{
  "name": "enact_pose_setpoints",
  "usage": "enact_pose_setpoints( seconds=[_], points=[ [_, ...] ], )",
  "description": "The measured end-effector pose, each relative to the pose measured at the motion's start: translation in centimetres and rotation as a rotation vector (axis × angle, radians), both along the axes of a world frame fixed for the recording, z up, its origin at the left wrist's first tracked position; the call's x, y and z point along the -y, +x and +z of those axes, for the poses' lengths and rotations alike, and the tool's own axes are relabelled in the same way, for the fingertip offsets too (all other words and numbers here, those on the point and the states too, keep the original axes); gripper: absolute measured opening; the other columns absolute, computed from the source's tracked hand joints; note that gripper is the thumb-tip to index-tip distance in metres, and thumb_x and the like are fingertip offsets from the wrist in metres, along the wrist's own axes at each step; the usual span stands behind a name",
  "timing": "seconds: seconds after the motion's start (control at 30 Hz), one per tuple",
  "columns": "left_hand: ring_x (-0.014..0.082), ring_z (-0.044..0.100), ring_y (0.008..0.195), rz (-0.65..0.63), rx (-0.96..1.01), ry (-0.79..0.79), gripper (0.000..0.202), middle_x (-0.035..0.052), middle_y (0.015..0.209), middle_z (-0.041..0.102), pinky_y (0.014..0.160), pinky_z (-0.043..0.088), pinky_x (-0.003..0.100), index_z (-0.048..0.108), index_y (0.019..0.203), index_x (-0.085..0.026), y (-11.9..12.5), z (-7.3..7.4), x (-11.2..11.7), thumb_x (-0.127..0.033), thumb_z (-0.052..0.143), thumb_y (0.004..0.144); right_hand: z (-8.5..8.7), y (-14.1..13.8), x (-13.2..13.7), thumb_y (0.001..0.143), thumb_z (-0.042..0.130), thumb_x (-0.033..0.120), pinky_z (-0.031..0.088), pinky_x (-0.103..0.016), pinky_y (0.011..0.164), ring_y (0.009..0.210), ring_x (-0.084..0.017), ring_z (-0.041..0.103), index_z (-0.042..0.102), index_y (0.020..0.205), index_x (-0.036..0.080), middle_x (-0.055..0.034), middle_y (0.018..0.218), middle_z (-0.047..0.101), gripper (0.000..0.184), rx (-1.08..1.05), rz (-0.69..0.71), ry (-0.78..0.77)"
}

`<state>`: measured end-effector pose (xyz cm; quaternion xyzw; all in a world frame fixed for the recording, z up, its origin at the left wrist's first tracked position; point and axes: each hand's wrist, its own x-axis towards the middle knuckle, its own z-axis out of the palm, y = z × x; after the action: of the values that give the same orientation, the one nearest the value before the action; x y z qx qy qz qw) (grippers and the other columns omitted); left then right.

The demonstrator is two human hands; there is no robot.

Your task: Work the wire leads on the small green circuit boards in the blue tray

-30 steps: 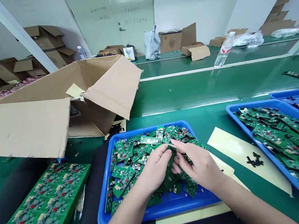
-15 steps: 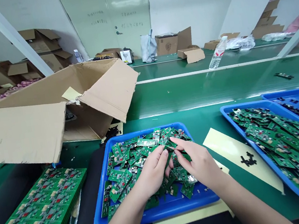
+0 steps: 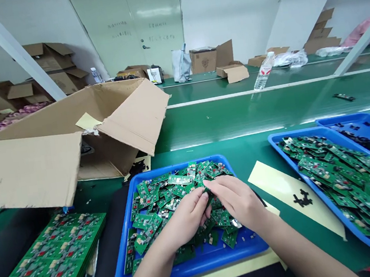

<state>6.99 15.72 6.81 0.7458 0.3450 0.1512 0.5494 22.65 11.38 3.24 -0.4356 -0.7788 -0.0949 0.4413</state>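
Green bench (image 3: pixel 245 149). Forearms (image 3: pixel 299 244) cut off below, angled inward over blue tray (image 3: pixel 235 254). Left hand (image 3: pixel 189 215) pinches small board (image 3: pixel 207 191) above it; right hand (image 3: pixel 240 200) curls close, hold unclear. Board mostly covered. Beyond: cardboard box (image 3: pixel 130 118), left side cut off.

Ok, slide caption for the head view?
Left hand and right hand together over a blue tray of loose circuit boards, open cardboard box beyond.

One head camera looks forward and down, with the left hand (image 3: pixel 187 216) and right hand (image 3: pixel 240 199) near, the door (image 3: pixel 157 23) far.
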Motion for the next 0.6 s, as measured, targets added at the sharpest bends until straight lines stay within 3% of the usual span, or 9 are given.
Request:
enact_pose_setpoints(
  seconds=[0.1, 0.17, 0.23, 0.33, 0.47, 0.6],
  points=[
    [0.0128, 0.039, 0.052, 0.039, -0.024, 0.091, 0.031, -0.0044, 0.057, 0.043, 0.055, 0.033, 0.025, 0.044, 0.069, -0.020, -0.10, -0.37, 0.02, -0.033, 0.029, 0.093, 0.01, -0.02, 0.12, 0.088, 0.051, 0.008, 0.052, -0.042, 0.090, 0.118, -0.026, 0.052, 0.045, 0.131, 0.020, -0.0156, 0.128, 0.049, 0.045, -0.031, -0.053, 0.019],
    [0.0136, 0.042, 0.055, 0.074, -0.049, 0.153, 0.030, -0.0036, 0.059, 0.044, 0.056, 0.035, 0.025, 0.042, 0.069, -0.020, -0.15, -0.52, 0.05, -0.033, 0.030, 0.093, -0.04, 0.15, 0.13, 0.088, 0.053, 0.015, 0.045, -0.051, 0.097, 0.127, -0.031, 0.042, 0.044, 0.131, 0.018, -0.0183, 0.139, 0.038, 0.045, -0.020, -0.114, 0.001],
    [0.0146, 0.045, 0.056, 0.091, -0.072, 0.205, 0.030, -0.0029, 0.059, 0.047, 0.057, 0.037, 0.026, 0.043, 0.069, -0.021, -0.20, -0.49, 0.06, -0.032, 0.029, 0.093, -0.10, 0.33, 0.07, 0.090, 0.051, 0.020, 0.038, -0.057, 0.101, 0.122, -0.029, 0.048, 0.046, 0.128, 0.016, -0.0181, 0.132, 0.048, 0.039, -0.021, -0.125, -0.062],
    [0.0184, 0.056, 0.070, 0.105, -0.090, 0.288, 0.027, 0.0030, 0.075, 0.061, 0.068, 0.045, 0.030, 0.054, 0.083, -0.020, -0.30, -0.36, -0.02, -0.030, 0.031, 0.093, -0.13, 0.36, 0.01, 0.092, 0.048, 0.023, 0.034, -0.058, 0.103, 0.095, -0.022, 0.064, 0.057, 0.110, 0.020, -0.0085, 0.100, 0.068, 0.020, -0.089, -0.109, -0.185],
    [0.0232, 0.056, 0.105, 0.114, -0.073, 0.384, 0.034, 0.0106, 0.114, 0.062, 0.095, 0.042, 0.039, 0.056, 0.115, -0.018, -0.46, -0.56, -0.07, -0.027, 0.032, 0.093, -0.01, 0.12, 0.06, 0.091, 0.048, 0.024, 0.039, -0.054, 0.098, 0.080, -0.020, 0.065, 0.062, 0.093, 0.021, -0.0042, 0.083, 0.069, 0.015, -0.192, -0.130, -0.284],
    [0.0228, 0.056, 0.106, 0.098, -0.068, 0.460, 0.038, 0.0097, 0.114, 0.061, 0.095, 0.045, 0.041, 0.050, 0.128, -0.021, -0.70, -0.97, 0.08, -0.028, 0.033, 0.094, 0.21, 0.31, 0.05, 0.090, 0.050, 0.025, 0.044, -0.049, 0.094, 0.078, -0.020, 0.066, 0.064, 0.088, 0.021, -0.0035, 0.082, 0.069, 0.014, -0.286, -0.130, -0.348]
  ],
)
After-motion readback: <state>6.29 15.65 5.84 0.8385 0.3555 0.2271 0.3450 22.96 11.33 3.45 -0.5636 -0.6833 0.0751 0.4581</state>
